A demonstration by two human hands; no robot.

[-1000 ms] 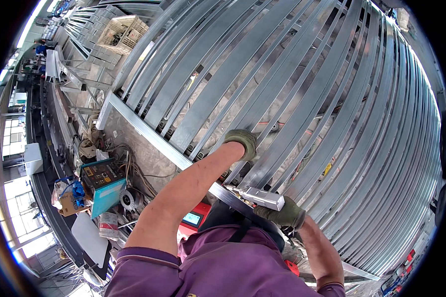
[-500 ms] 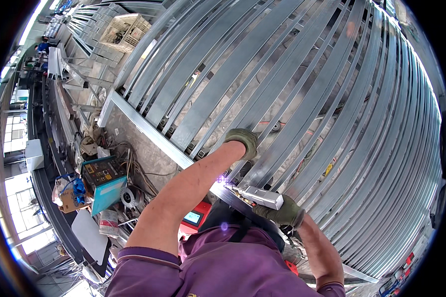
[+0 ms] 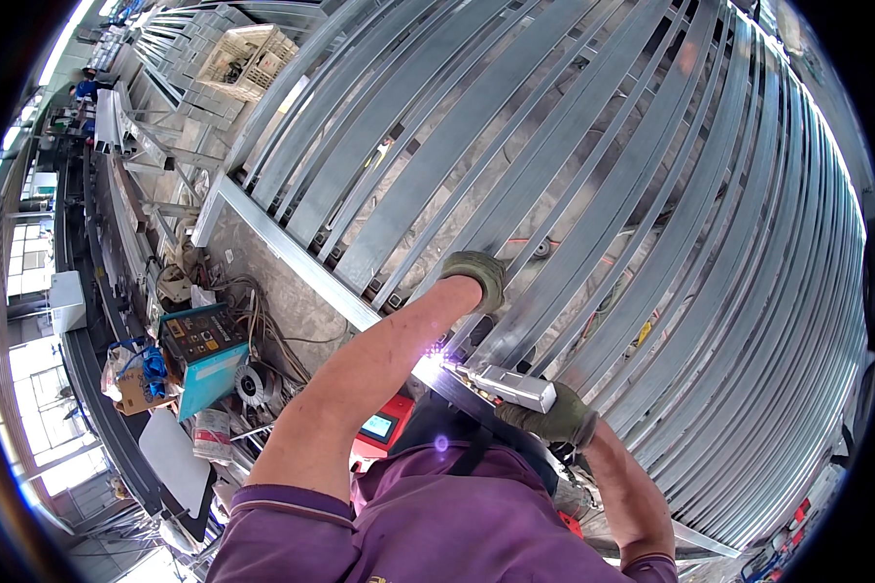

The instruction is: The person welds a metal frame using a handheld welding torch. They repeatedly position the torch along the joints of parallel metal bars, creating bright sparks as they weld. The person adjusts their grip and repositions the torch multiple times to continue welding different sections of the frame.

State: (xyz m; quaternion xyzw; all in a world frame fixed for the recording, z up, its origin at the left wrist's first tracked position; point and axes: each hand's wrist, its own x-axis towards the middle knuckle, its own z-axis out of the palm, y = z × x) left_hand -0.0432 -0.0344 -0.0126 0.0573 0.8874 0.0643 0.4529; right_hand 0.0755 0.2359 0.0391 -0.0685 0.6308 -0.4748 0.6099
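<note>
At the rail (image 3: 299,258), the right hand (image 3: 560,418) grips the torch (image 3: 517,389), probably stiff, best held rearward; the left hand's (image 3: 478,276) grip is unclear.

Spark (image 3: 431,366) glares ctr., windows (image 3: 41,384) overexp., edges bent.

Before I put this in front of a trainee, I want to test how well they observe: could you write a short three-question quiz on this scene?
1. True or false: the left hand is gloved.
2. Multiple choice: what does the right hand hold?
a) a hammer
b) a silver boxy tool
c) a wire brush
3. Fill in the blank: a bright purple-white glow shows at the ____ of the silver boxy tool, by the frame rail.

Key: 1. True. 2. b. 3. Tip.
</note>
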